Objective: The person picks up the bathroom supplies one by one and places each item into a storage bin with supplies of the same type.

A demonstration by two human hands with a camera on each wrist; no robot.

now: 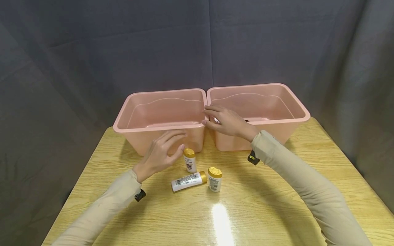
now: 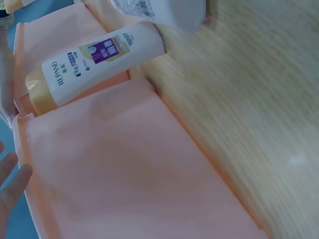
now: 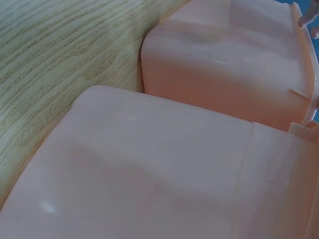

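While the left hand (image 1: pixel 160 152) is held with fingers spread and relaxed just above the near wall of the left pink bin (image 1: pixel 135 136), nothing is gripped by it; its grip is wide and empty, and the nearest bottle is just right of its fingertips. Three small white bottles with gold caps are seen on the table (image 1: pixel 277 201) in front of the bins: an upright bottle (image 1: pixel 189 160) close to the left bin's wall, a lying bottle (image 1: pixel 188 181) on its side nearer the viewer, and a second upright bottle (image 1: pixel 214 179) just right of the lying one's cap. The right hand (image 1: pixel 226 121) is laid over the place where the rims of the left bin and the right pink bin (image 1: pixel 295 106) meet, with fingers nearly straight; nothing is clasped, so its grip is also open.

The bottles are judged to be light, stiff plastic with smooth, somewhat slippery labelled sides. An upright one could be tipped easily by a sideways nudge, so it would best be taken around the body below the cap, between thumb and fingers. The lying one may roll and would best be pinched across its middle. In the left wrist view a labelled bottle (image 2: pixel 94 62) is seen against the bin wall.
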